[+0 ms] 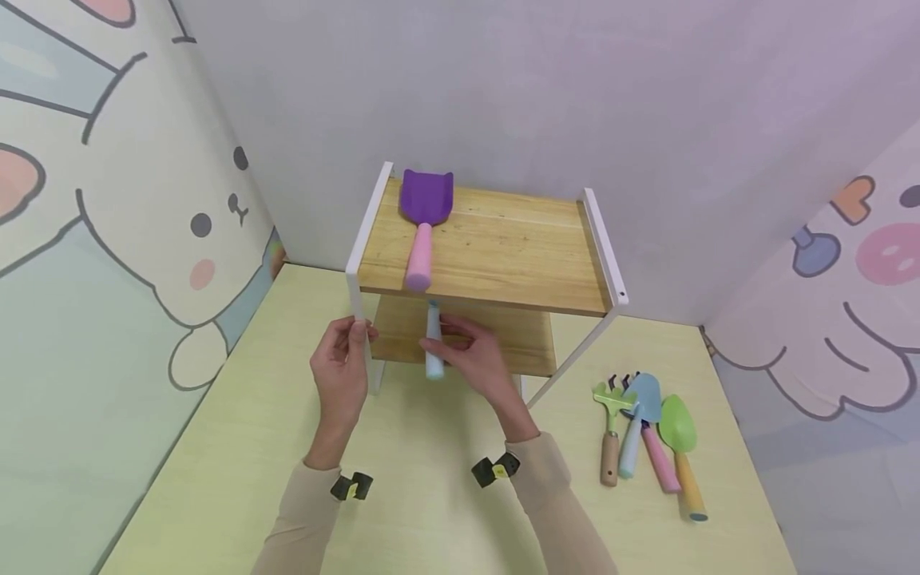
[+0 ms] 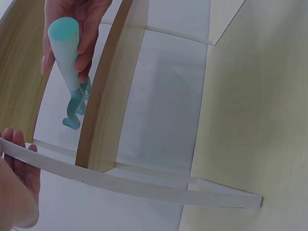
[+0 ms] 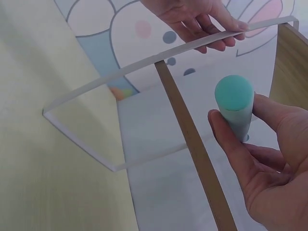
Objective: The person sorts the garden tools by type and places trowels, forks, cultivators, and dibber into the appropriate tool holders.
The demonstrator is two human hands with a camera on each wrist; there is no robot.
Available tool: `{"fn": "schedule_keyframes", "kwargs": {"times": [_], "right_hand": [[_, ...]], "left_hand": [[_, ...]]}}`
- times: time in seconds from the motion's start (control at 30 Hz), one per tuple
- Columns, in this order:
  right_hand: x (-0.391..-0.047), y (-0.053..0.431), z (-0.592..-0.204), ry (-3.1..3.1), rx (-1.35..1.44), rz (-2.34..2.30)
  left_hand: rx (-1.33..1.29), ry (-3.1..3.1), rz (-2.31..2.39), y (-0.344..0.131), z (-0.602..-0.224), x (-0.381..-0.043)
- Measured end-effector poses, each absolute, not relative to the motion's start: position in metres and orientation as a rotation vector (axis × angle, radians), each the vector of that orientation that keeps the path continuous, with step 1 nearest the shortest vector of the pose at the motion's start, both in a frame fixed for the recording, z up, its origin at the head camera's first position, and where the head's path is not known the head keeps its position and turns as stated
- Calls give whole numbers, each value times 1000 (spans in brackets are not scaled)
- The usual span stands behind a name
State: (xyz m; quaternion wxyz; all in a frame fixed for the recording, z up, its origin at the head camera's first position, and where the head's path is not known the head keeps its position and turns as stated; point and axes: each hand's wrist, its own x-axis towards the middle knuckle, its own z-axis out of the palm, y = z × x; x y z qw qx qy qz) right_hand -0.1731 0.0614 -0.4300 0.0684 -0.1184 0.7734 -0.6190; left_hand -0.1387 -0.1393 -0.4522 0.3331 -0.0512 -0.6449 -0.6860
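Observation:
My right hand (image 1: 476, 359) pinches the pale blue handle of a small hand rake (image 1: 434, 351) between thumb and fingers. The teal curved prongs of the rake (image 2: 73, 109) show in the left wrist view, in the space between the two boards, pointing toward the back. Level with it, my left hand (image 1: 342, 379) holds the white front post (image 1: 355, 297) at the left side of a two-tier shelf, thumb on one side and fingers on the other. Above, a purple toy shovel (image 1: 427, 200) with a pink handle lies on the left part of the wooden top board (image 1: 525, 247).
On the table (image 1: 417, 479) to the right lie a green rake (image 1: 611, 399), a blue trowel (image 1: 645, 395), a pink-handled tool (image 1: 660, 459) and a green trowel (image 1: 678, 425). The lower board (image 1: 528, 335) sits under the top one. Cartoon-printed cloth (image 1: 503, 96) surrounds the table.

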Motion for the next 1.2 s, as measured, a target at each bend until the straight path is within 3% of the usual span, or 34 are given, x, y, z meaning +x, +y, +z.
{"fn": "schedule_keyframes", "kwargs": {"times": [0.83,1.2], "right_hand": [[-194,38,-429,2339,-151,-1734],[-192,28,-421,2462,-185,-1694]], "left_hand": [[-161,-1639,-1815,-140,-453,-140],[-153,-1645,-1819,-139,-453,-140]]}}
